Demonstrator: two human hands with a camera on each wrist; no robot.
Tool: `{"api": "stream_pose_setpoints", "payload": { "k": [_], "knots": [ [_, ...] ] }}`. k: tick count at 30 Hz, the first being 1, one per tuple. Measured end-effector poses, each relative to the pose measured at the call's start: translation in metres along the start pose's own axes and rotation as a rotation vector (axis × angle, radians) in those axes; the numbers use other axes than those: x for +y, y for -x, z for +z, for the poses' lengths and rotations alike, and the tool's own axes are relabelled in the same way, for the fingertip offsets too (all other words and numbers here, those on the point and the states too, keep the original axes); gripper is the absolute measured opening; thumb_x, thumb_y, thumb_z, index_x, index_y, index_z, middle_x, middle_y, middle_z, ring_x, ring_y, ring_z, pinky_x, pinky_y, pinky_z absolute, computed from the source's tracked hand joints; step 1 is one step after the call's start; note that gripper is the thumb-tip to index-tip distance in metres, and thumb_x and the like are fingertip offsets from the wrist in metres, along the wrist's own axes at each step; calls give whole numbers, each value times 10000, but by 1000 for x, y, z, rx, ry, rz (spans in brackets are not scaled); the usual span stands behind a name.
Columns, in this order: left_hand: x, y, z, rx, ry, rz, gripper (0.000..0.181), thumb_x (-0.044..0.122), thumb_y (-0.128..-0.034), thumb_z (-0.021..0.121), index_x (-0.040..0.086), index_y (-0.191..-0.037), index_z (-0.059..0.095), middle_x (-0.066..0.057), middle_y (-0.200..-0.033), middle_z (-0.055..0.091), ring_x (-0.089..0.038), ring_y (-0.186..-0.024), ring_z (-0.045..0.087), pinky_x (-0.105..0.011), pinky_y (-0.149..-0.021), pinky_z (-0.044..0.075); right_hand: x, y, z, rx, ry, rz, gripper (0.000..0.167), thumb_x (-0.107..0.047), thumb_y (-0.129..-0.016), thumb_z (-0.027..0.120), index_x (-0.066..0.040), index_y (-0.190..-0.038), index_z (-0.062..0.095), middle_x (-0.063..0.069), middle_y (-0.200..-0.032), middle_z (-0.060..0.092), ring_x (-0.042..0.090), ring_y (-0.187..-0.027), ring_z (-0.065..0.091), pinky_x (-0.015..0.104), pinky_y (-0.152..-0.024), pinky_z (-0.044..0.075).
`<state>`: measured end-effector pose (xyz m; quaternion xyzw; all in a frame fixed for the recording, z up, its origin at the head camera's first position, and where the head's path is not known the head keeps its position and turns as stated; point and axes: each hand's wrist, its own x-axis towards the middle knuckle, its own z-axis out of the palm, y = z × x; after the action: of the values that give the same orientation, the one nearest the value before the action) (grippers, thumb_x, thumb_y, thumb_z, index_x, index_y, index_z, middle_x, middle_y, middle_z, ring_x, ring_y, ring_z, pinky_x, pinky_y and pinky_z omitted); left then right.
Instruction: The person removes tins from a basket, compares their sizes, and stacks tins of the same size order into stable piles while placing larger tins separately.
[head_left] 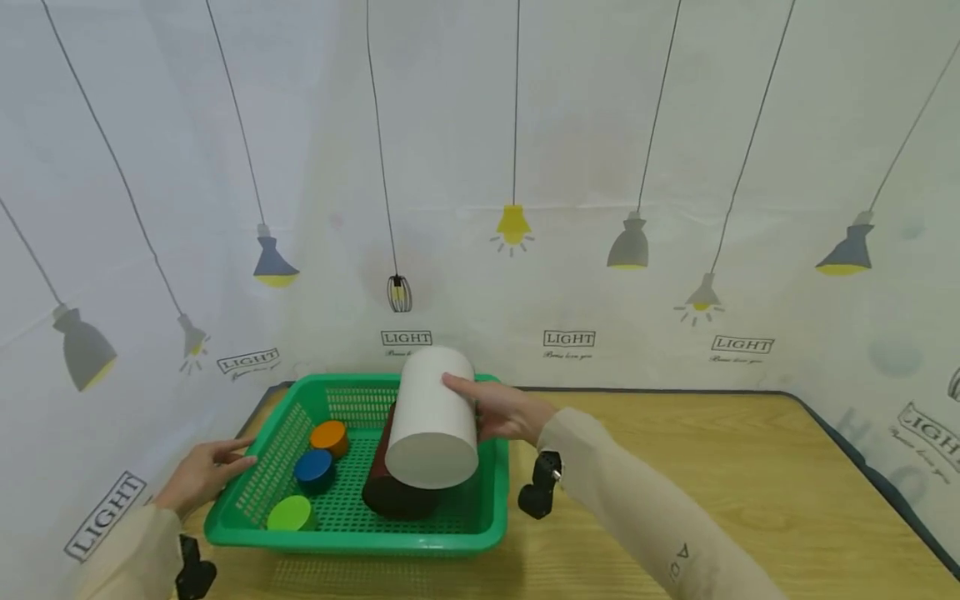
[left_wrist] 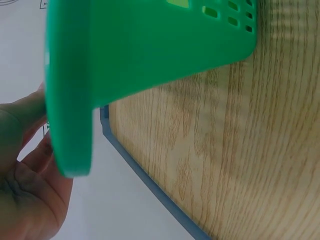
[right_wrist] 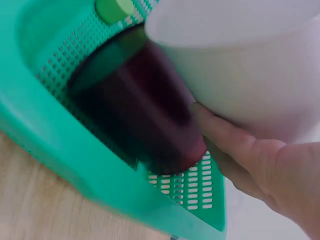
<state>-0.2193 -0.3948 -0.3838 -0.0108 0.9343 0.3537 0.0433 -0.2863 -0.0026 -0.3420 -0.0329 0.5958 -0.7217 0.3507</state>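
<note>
My right hand (head_left: 506, 410) grips a white cylinder (head_left: 435, 408) from its right side, thumb on top, holding it tilted over the green plastic basket (head_left: 352, 540). Beneath it, a glossy dark red cylinder (right_wrist: 145, 100) lies on its side in the basket, partly hidden by the white one in the head view. The fingers of my left hand (head_left: 202, 477) touch the basket's left rim; the rim covers the fingertips in the left wrist view. Along the basket's left side sit an orange disc (head_left: 329, 438), a blue disc (head_left: 314, 472) and a lime green disc (head_left: 292, 513).
The basket stands on the left part of a wood-grain table (head_left: 675, 475) with a dark edge (head_left: 637, 391). A pale sheet printed with hanging lamps (head_left: 570, 167) rises behind the table and along its sides.
</note>
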Motion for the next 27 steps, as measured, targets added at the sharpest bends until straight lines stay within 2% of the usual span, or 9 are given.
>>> {"api": "stream_pose_setpoints", "payload": {
  "k": [4,7,12,15,21,27],
  "knots": [
    [0,1,-1,5,-52,8,584,279,-884,544,-139,-1255,376,-273,-965,583,-286,-793,585,-400,-670,486,2,16,-6,-44,-77,-27,788,-430,-858,533,-61,-1398,93,288,-1324,253,435,-1190,325,574,-896,323],
    [1,0,-1,7,-60,-9,599,301,-879,549,-134,-1255,380,-282,-976,577,-290,-799,586,-403,-673,484,0,29,-16,-54,-110,-57,743,-415,-876,510,-77,-1393,96,284,-1314,267,431,-1195,321,562,-914,311],
    [3,-3,-1,10,-59,-26,604,305,-878,551,-130,-1260,376,-288,-986,568,-271,-787,587,-390,-664,486,-9,52,-41,-48,-198,-97,663,-405,-902,462,-109,-1381,111,220,-1296,286,342,-1169,361,509,-945,306],
    [4,-4,-1,10,-63,-23,596,294,-881,549,-133,-1258,375,-284,-978,572,-267,-780,588,-389,-660,486,-10,65,-59,-57,-250,-113,669,-429,-911,422,-117,-1394,80,179,-1302,262,280,-1124,390,463,-950,320],
    [6,-2,0,22,-66,0,590,285,-877,556,-138,-1250,382,-256,-942,591,-250,-758,588,-385,-656,483,-6,93,-92,-29,-314,-139,754,-468,-898,390,-129,-1407,-51,175,-1329,150,248,-1079,403,404,-892,389],
    [5,-2,0,26,-50,-19,595,291,-876,557,-132,-1255,380,-251,-939,588,-229,-746,585,-372,-644,486,6,117,-122,42,-327,-157,761,-458,-896,383,-190,-1386,-133,163,-1337,83,221,-1058,411,379,-896,386]
  ]
}}
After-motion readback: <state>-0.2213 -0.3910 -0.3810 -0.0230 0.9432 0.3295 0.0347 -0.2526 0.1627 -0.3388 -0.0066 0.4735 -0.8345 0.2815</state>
